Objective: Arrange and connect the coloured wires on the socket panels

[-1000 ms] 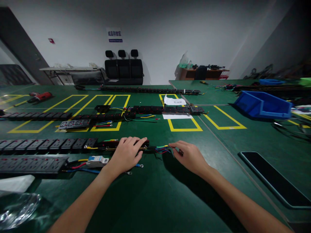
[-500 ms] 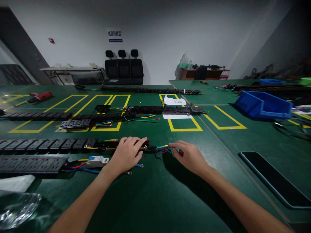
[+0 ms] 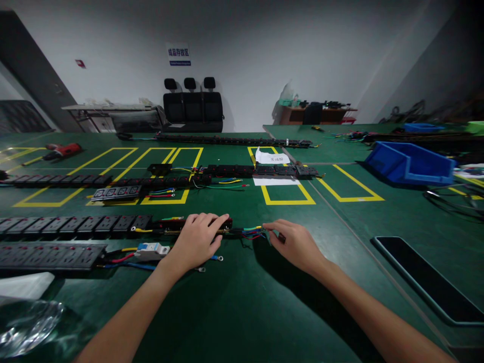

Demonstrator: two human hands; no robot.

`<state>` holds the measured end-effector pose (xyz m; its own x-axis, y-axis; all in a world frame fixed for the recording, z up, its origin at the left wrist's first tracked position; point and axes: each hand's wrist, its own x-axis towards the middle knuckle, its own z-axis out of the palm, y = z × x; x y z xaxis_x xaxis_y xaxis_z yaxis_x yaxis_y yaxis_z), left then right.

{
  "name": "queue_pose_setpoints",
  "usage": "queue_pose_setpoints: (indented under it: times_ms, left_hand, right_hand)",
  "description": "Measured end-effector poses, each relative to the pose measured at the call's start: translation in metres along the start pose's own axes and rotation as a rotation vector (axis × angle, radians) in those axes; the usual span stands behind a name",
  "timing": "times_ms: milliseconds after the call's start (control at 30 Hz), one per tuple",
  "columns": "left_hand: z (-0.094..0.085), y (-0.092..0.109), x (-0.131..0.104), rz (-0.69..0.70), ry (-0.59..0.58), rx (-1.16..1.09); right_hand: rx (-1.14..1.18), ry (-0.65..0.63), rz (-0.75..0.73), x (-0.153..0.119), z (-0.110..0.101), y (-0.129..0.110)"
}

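My left hand [image 3: 198, 239] rests over a dark strip module [image 3: 227, 223], its fingers wrapped across it. Coloured wires [image 3: 251, 232] run from the module's right end to my right hand [image 3: 291, 239], which pinches their tips between thumb and fingers. Left of my left hand lies a long row of black sockets [image 3: 86, 226], with a yellow ring-ended wire beside its end. Nearer to me, a second socket strip [image 3: 49, 256] has thick wires and a grey-white breaker [image 3: 152, 251]. Blue wire lugs show just below my left hand.
A phone [image 3: 427, 277] lies at the right and a blue bin [image 3: 410, 164] beyond it. More socket strips [image 3: 234, 141] cross the green table's far side. A red tool [image 3: 62, 151] is far left; clear plastic [image 3: 30, 322] is near left.
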<state>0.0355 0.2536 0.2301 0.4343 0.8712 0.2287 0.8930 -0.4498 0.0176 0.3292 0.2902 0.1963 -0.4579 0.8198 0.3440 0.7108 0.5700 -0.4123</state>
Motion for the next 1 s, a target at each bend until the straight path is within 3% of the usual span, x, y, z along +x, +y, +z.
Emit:
queue_pose_setpoints:
  times_ms: [1000]
  left_hand:
    - [-0.0001, -0.0005, -0.0001, 0.008, 0.005, -0.006]
  right_hand:
    - [0.003, 0.024, -0.01, -0.0008, 0.0002, -0.0017]
